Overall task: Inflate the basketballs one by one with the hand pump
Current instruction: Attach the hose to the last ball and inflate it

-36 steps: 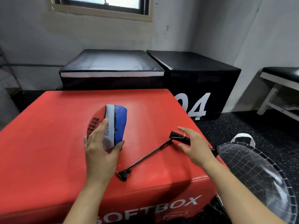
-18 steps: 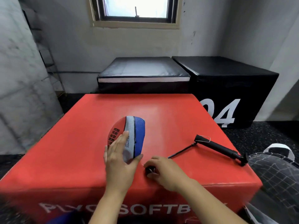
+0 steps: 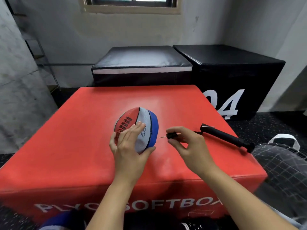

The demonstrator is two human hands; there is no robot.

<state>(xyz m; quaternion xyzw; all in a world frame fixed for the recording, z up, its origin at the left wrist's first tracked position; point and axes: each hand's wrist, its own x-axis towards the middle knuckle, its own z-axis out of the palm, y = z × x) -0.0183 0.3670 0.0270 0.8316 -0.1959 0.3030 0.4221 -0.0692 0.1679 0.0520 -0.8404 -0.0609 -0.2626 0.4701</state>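
1. Your left hand cups the near side of the deflated basketball, fingers spread over its red and white panels and thumb hooked round the lower blue edge, so the ball is held on edge on the red soft box.
2. Your right hand pinches the black needle fitting between thumb and fingertips, just right of the ball.
3. The thin needle points left at the ball's blue panel; its tip sits close to the ball but apart from it.
4. Behind your right hand, the black hand pump lies flat on the box near its right edge, untouched by either hand.
5. Farther back, two black boxes stand against the wall, one marked "04".
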